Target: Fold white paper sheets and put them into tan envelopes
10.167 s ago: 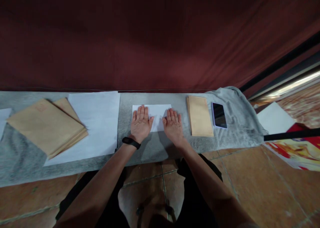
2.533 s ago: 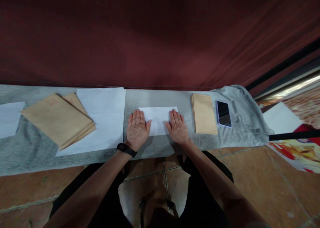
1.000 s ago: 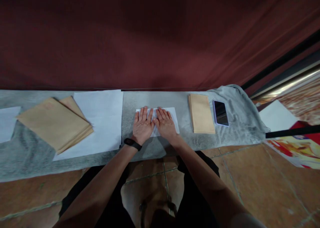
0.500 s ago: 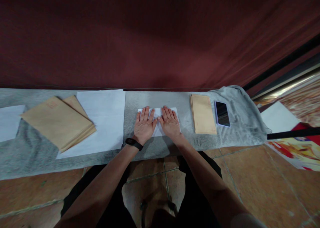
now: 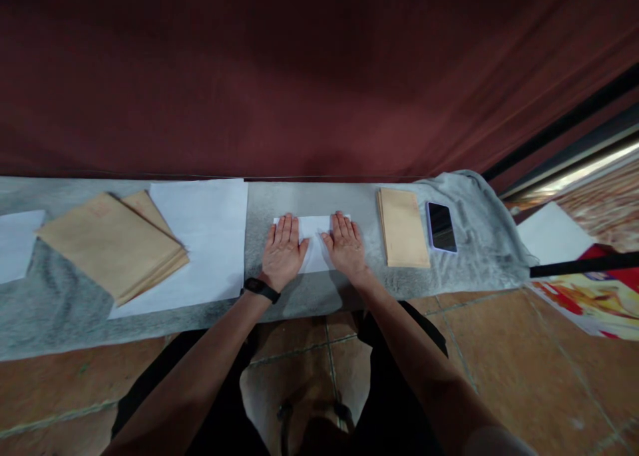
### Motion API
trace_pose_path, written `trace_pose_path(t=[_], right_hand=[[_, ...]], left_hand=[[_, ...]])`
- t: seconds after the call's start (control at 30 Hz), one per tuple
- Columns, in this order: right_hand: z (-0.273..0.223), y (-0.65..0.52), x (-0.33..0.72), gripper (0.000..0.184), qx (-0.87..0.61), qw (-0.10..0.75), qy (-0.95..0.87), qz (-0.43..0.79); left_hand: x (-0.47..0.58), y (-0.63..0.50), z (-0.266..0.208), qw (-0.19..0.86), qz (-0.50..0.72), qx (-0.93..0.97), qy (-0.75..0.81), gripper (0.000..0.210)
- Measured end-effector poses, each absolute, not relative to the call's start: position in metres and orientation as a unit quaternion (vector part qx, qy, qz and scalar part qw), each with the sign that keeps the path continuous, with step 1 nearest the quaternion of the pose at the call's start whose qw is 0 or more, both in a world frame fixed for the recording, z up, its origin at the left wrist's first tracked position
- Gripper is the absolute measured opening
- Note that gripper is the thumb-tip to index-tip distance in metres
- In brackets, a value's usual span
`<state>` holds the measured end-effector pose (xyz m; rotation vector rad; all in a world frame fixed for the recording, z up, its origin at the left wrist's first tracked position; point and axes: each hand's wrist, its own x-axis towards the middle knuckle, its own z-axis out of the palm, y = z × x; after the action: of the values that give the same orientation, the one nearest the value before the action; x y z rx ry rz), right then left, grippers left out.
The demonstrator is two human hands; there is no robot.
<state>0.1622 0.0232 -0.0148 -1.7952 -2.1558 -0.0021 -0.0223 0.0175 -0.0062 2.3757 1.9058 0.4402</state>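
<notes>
A small white sheet of paper (image 5: 315, 243), possibly folded, lies flat on the grey cloth in front of me. Flat on its left end rests my left hand (image 5: 283, 251), open, with the thumb pointing inward; a black band circles that wrist. My right hand (image 5: 347, 246) lies open across the right end, fingers pointing away from me. Between the two thumbs the middle of the paper shows bare. Both palms hide the paper's side edges. To the right of my right hand sits a small stack of brown envelopes (image 5: 405, 228).
Larger brown envelopes (image 5: 112, 243) lie at the left, partly over big white sheets (image 5: 214, 243). Another white paper (image 5: 18, 243) is at the far left. A phone (image 5: 442, 228) rests right of the small envelopes. The grey cloth (image 5: 479, 236) covers a narrow surface against a dark red curtain (image 5: 299, 110).
My hands have slid apart across the paper, the left one leftward and the right one slightly rightward. More of the paper's middle shows between them.
</notes>
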Motion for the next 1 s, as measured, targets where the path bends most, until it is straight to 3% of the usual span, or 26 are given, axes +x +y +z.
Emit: trace_pose_path(t=[0.53, 0.77, 1.0], right_hand=[[-0.011, 0.016, 0.177, 0.069, -0.672, 0.169, -0.721, 0.013], [-0.001, -0.007, 0.139, 0.06, -0.564, 0.173, -0.802, 0.089], [-0.006, -0.016, 0.141, 0.06, -0.574, 0.162, -0.799, 0.073]], left_hand=[[-0.028, 0.004, -0.004, 0.036, 0.172, 0.753, 0.634, 0.067], [0.0, -0.026, -0.004, 0.049, 0.16, 0.814, 0.557, 0.063], [-0.003, -0.03, -0.008, 0.043, 0.159, 0.81, 0.563, 0.061]])
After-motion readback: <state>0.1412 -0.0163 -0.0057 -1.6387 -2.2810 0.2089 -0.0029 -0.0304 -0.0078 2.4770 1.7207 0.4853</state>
